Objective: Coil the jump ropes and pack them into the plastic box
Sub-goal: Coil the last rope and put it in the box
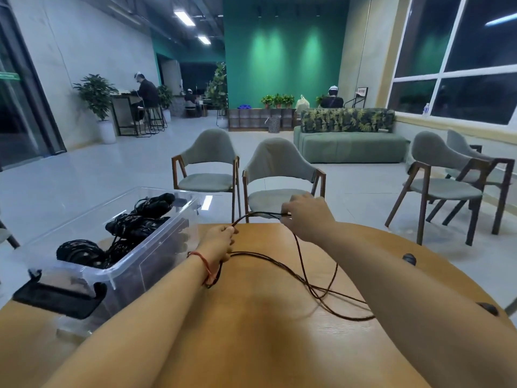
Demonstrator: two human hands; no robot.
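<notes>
Head view: coiling step, right of the plastic box [152, 243]. My left grip [218, 239] and right grip [305, 217] each seemingly pinch the jump rope [263, 213]. Next, I gather another loop.

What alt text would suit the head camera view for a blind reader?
A person's left hand and right hand pinch a thin dark jump rope between them above a wooden table, slack looping across it. A clear plastic box at left holds coiled ropes.
</notes>
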